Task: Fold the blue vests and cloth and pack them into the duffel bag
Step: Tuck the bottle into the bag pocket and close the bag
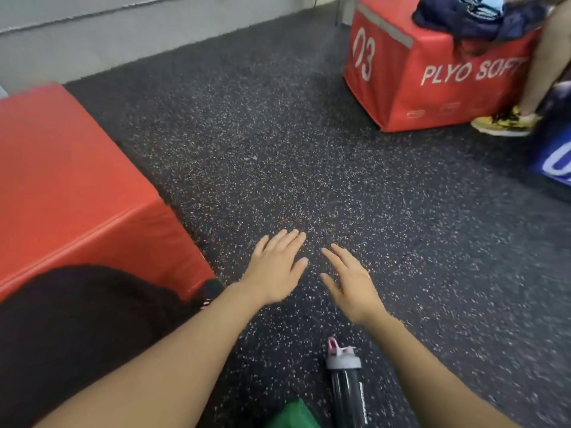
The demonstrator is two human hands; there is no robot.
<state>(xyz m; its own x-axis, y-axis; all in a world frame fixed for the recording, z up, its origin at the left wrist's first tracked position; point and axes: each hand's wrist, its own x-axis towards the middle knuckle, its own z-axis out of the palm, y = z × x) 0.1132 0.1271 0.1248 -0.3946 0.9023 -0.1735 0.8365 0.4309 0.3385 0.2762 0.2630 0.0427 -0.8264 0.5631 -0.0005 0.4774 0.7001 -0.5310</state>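
Speckled rubber floor (278, 149) holds red boxes (432, 72), seemingly foam.

Both forearms are bare from elbow to wrist, with no sleeves, watch or bands showing. The left hand (275, 270) and right hand (352, 284) are ungloved. Dark clothing (77, 329) covers the leg at eight o'clock.

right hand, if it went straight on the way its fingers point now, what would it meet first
The right hand points forward and slightly leftward over bare speckled black rubber floor. That line looks free as far as the grey wall; the red plyo box marked 03 sits off to its right. Depth is uncertain.
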